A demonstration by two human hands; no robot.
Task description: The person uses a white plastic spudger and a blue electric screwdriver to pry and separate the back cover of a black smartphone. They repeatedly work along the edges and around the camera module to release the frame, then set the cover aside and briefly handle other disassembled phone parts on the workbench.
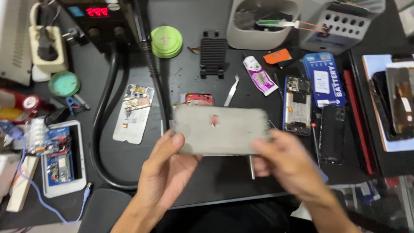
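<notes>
Both my hands hold a flat grey rectangular panel (220, 129), blurred by motion, above the dark workbench (185, 82). My left hand (166, 166) grips its left lower edge with the thumb on top. My right hand (286, 162) grips its right end. A small red phone part (199, 99) peeks out just behind the panel's upper edge.
An opened phone body (297, 105), a blue battery pack (323, 80), a black phone back (333, 133), a white tube (260, 75), tweezers (231, 90), a black stand (213, 57), a green round tin (166, 41), a thick black hose (101, 129) and circuit boards (58, 155) lie around.
</notes>
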